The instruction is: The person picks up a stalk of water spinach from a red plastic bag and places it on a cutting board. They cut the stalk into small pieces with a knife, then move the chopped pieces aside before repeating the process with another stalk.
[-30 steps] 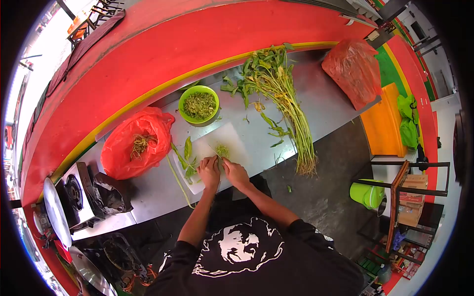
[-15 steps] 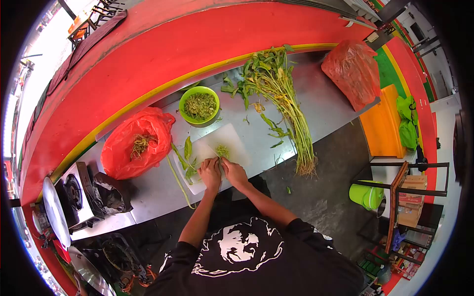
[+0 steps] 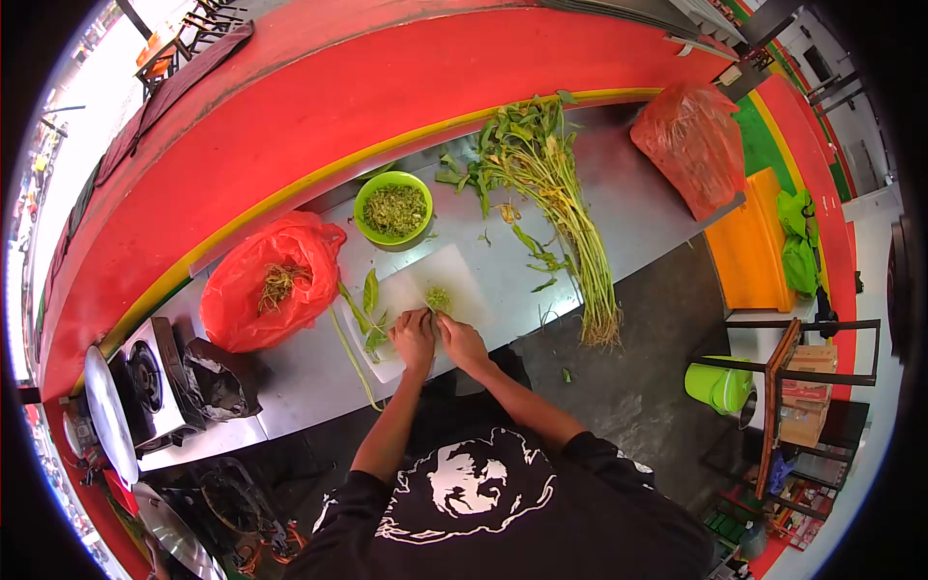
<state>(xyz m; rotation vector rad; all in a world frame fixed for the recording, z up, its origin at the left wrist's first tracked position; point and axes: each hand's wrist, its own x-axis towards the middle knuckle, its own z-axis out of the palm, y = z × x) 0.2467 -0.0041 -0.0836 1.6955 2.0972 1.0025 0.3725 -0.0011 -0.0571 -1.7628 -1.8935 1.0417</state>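
My left hand (image 3: 414, 338) is closed low over the white cutting board (image 3: 459, 275), its fingers bent around leafy green stalks mostly hidden beneath it. Leaves (image 3: 371, 295) stick out on its left side. Close beside it, my right hand (image 3: 462, 341) is closed on a knife, of which only a thin pale edge shows between the hands. Finely chopped greens (image 3: 439, 299) lie on the board just beyond my fingertips. A single long stalk (image 3: 356, 356) runs along the board's left side and over the counter edge.
Beyond the board stands a green bowl (image 3: 394, 209) of chopped greens. A red plastic bag (image 3: 261, 290) with root trimmings sits left. A large bunch of rooted greens (image 3: 565, 213) overhangs the counter at right, near another red bag (image 3: 688, 145). A gas stove (image 3: 155, 375) is far left.
Both hands stay together at the board with only slight finger movement. The whole view has shifted very slightly; the bowl, bags and bunch keep their places.
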